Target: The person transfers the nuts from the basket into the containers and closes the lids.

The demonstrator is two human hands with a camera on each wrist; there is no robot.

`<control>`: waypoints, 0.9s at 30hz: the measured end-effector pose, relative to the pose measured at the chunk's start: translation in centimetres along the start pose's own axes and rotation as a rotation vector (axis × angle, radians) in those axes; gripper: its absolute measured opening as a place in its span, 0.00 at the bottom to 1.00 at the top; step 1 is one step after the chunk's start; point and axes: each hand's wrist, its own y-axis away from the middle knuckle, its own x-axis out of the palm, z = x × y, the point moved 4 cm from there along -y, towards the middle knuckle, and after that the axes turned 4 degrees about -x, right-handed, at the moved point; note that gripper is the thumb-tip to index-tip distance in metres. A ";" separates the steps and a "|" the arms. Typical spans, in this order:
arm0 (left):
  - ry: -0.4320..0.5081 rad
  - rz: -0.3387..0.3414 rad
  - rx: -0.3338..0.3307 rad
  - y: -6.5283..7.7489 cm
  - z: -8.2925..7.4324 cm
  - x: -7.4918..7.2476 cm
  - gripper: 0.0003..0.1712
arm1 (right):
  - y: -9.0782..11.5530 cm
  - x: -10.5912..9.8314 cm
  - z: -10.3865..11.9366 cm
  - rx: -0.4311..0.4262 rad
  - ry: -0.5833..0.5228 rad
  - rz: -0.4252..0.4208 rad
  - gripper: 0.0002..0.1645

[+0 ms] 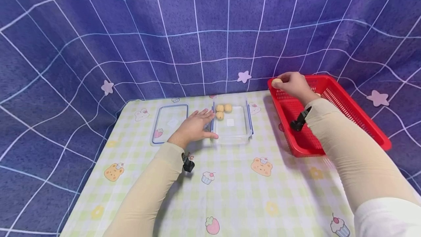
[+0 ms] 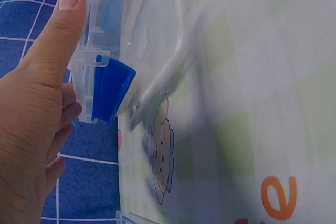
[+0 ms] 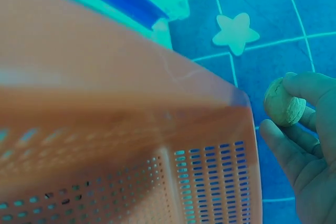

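My right hand (image 1: 295, 85) pinches a walnut (image 3: 284, 102) between thumb and fingertips, over the far left corner of the red basket (image 1: 289, 140). In the head view this walnut shows only partly past the fingers. A clear plastic box (image 1: 238, 129) with blue-edged clips stands in the middle of the table, and three walnuts (image 1: 228, 108) sit together in its far left corner. My left hand (image 1: 194, 126) lies at the box's left side, fingers extended and thumb spread along the rim. From the left wrist, the thumb (image 2: 59, 30) shows right beside the box wall and a blue clip (image 2: 113, 90).
A clear lid (image 1: 171, 120) with a blue seal lies flat on the table left of the box. Part of another tan thing (image 1: 317, 94) shows inside the basket behind my right wrist. A blue gridded curtain (image 1: 210, 46) hangs behind the checked tablecloth (image 1: 230, 200).
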 end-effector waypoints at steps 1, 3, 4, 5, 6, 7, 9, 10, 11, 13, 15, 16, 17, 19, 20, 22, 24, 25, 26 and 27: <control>-0.007 0.001 -0.001 0.0 -0.1 0.0 0.58 | -0.1 0.1 0.1 -0.001 -0.005 0.001 0.26; -0.019 0.005 -0.004 0.0 -0.3 -0.1 0.58 | -0.2 0.3 0.4 -0.005 -0.011 0.008 0.26; -0.025 0.005 -0.004 0.0 -0.4 -0.2 0.58 | -0.2 0.4 0.5 -0.008 -0.013 0.012 0.26; -0.029 0.005 -0.005 0.0 -0.5 -0.2 0.58 | -0.3 0.5 0.7 -0.011 -0.012 0.014 0.26; -0.030 0.005 -0.006 0.0 -0.5 -0.3 0.58 | -0.3 0.6 0.9 -0.013 -0.011 0.016 0.26; -0.031 0.005 -0.007 -0.1 -0.6 -0.3 0.58 | -0.3 0.7 1.0 -0.016 -0.011 0.018 0.26; -0.028 0.005 -0.010 -0.1 -0.6 -0.3 0.57 | -0.4 1.0 1.3 -0.022 -0.010 0.021 0.25; -0.026 0.005 -0.010 -0.1 -0.6 -0.3 0.57 | -0.4 1.1 1.5 -0.024 -0.011 0.022 0.25; -0.022 0.007 -0.009 -0.1 -0.6 -0.3 0.58 | -0.5 1.2 1.7 -0.025 -0.008 0.025 0.25; -0.011 0.011 -0.008 -0.1 -0.5 -0.2 0.58 | -0.5 1.5 2.0 -0.032 -0.008 0.032 0.25; -0.006 0.014 -0.010 -0.1 -0.4 -0.1 0.58 | -0.6 1.7 2.3 -0.044 -0.001 0.038 0.24; -0.004 0.015 -0.011 -0.1 -0.4 0.0 0.58 | -0.6 1.8 2.4 -0.047 0.000 0.040 0.24; -0.003 0.013 -0.010 -0.2 -0.3 0.0 0.59 | -0.7 2.0 2.6 -0.054 0.006 0.040 0.24; -0.004 0.010 -0.008 -0.2 -0.3 0.1 0.58 | -0.8 2.3 2.8 -0.069 0.005 0.041 0.24; -0.006 0.009 -0.007 -0.2 -0.3 0.1 0.58 | -0.8 2.4 2.9 -0.072 0.004 0.043 0.24; -0.005 0.009 -0.006 -0.3 -0.3 0.2 0.58 | -1.0 2.8 3.2 -0.079 -0.002 0.049 0.24; -0.008 0.008 -0.005 -0.2 -0.2 0.3 0.58 | -1.1 3.2 3.4 -0.083 -0.011 0.057 0.24; -0.010 0.007 -0.004 -0.2 -0.2 0.4 0.58 | -1.1 3.4 3.5 -0.081 -0.016 0.061 0.25; -0.011 0.005 -0.004 -0.2 -0.2 0.4 0.58 | -1.1 3.6 3.7 -0.083 -0.016 0.064 0.25; -0.009 0.003 -0.005 -0.2 -0.1 0.5 0.57 | -1.2 3.8 3.8 -0.084 -0.018 0.068 0.25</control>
